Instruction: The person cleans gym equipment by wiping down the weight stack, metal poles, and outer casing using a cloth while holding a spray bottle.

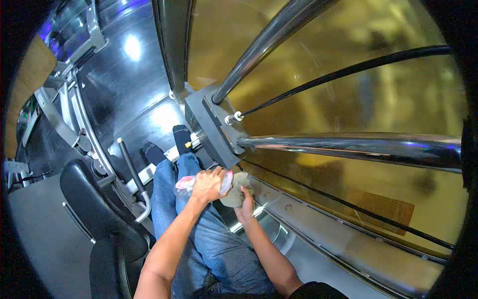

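My left hand (208,184) is wrapped round a clear plastic bottle with a pink and white label (185,183), which lies on its side in the grip above my knees. Its right end touches or nearly touches a pale beige cloth (231,198). That cloth is bunched in my right hand (245,205), whose thumb presses on it. Both hands are close together, just below the dark grey weight block (214,127) of a gym machine. My fingers hide the middle of the bottle.
Two chrome guide rods (348,144) and a black cable (343,74) run from the block across a gold reflective panel (308,99). A frame rail (318,224) lies to the right. On the left stands a black padded seat (94,209) with a metal handle (133,174).
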`<state>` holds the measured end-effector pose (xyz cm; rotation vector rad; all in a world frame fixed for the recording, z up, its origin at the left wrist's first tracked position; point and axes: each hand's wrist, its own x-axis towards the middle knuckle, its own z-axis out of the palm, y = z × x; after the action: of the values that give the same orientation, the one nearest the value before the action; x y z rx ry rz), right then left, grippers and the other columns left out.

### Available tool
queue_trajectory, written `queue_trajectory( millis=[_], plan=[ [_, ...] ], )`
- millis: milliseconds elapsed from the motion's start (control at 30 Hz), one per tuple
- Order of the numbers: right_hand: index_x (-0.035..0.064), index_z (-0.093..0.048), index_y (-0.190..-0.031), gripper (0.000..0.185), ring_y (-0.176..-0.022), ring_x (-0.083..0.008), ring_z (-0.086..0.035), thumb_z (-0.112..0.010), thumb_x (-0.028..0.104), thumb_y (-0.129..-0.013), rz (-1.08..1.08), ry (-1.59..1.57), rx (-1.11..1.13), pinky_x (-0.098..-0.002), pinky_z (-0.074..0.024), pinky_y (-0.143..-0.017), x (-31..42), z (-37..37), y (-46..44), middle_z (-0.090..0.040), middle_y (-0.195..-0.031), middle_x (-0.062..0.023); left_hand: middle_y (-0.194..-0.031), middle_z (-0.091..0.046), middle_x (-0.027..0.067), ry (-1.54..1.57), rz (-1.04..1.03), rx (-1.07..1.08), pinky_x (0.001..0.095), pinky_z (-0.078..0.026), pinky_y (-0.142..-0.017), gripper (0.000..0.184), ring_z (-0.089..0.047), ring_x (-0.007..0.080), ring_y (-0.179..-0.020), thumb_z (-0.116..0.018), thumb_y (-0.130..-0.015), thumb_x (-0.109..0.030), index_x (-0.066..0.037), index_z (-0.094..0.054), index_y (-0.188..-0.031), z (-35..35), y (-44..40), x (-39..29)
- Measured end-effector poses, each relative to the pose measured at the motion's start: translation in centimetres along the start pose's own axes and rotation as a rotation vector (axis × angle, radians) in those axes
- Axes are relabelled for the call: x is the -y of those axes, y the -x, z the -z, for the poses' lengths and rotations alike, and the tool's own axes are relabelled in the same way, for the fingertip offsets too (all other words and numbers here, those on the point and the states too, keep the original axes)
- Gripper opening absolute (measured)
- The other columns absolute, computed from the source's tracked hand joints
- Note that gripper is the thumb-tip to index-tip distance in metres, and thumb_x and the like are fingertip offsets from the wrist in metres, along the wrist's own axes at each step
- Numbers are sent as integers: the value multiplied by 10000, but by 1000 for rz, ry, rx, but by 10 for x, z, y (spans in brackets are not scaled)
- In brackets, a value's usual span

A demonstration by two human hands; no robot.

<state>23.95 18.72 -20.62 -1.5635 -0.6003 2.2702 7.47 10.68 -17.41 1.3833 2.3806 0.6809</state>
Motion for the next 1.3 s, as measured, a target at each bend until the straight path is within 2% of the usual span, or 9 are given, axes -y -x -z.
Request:
queue_trajectory(
  millis=[300,367,567,633,700,833,900,1033,1300],
  plan=[
    [103,-553,-1225,342,-1069,-215,-619,-515,360,-1002,-64,-250,283,-399,-508,-932,7,-48,-46,-636,-1143,-30,-982,-596,26,27,-5,-11,383,-491,-776,356,-612,235,-876,-741,-698,-276,-130,-623,-1001,25,41,14],
    [140,-539,-1231,381,-1040,-224,-623,-516,435,-990,-24,-283,-17,-430,-518,-898,-11,-64,-63,-637,-1113,-28,-943,-616,46,179,-16,-133,395,-502,-743,347,-618,258,-835,-782,-679,-240,-103,-640,-964,34,54,21],
    [153,-559,-1178,338,-878,-256,-666,-527,420,-973,152,-269,-2,-441,-568,-671,-34,-48,-138,-653,-1058,-53,-1081,-637,80,324,114,-112,402,-464,-902,446,-593,301,-1010,-749,-639,-77,-89,-652,-1074,59,75,20],
    [121,-624,-1196,335,-976,-240,-686,-532,353,-974,151,-100,228,-431,-572,-828,-25,-47,-150,-694,-1126,-83,-1097,-637,87,354,161,-107,403,-455,-920,454,-587,306,-1030,-736,-640,-48,-80,-653,-1085,56,76,18],
    [107,-643,-1159,305,-971,-254,-687,-580,311,-941,17,-355,185,-447,-573,-831,-28,-25,-192,-700,-1109,-99,-1081,-641,90,388,232,-191,396,-450,-918,430,-587,303,-1025,-720,-644,-28,-66,-666,-1069,48,77,17],
    [122,-647,-1147,366,-983,-290,-677,-548,409,-942,-71,-411,250,-487,-553,-861,-3,-54,-162,-698,-1101,-104,-1068,-651,94,417,325,-274,405,-427,-953,357,-586,306,-1027,-717,-669,-35,-59,-685,-1023,48,70,6],
    [113,-585,-1241,502,-1062,-287,-629,-407,511,-992,66,-229,124,-457,-521,-904,-9,-48,-147,-645,-1204,-87,-1074,-654,95,400,327,-292,421,-408,-978,347,-587,303,-1036,-724,-675,-49,-60,-686,-1020,50,70,6],
    [127,-550,-1256,377,-1054,-222,-610,-574,372,-970,178,-185,-27,-400,-520,-862,5,-58,-75,-619,-1175,-49,-1097,-664,94,364,349,-329,462,-348,-1052,327,-593,293,-1063,-741,-698,-83,-66,-689,-1020,49,77,1],
    [57,-492,-1316,389,-1090,-225,-600,-564,215,-967,248,0,-77,-375,-514,-912,-43,-45,-123,-593,-1227,-74,-1064,-681,96,421,451,-390,445,-351,-1050,261,-608,280,-1047,-760,-752,-120,-57,-699,-998,38,68,7]
  ],
)
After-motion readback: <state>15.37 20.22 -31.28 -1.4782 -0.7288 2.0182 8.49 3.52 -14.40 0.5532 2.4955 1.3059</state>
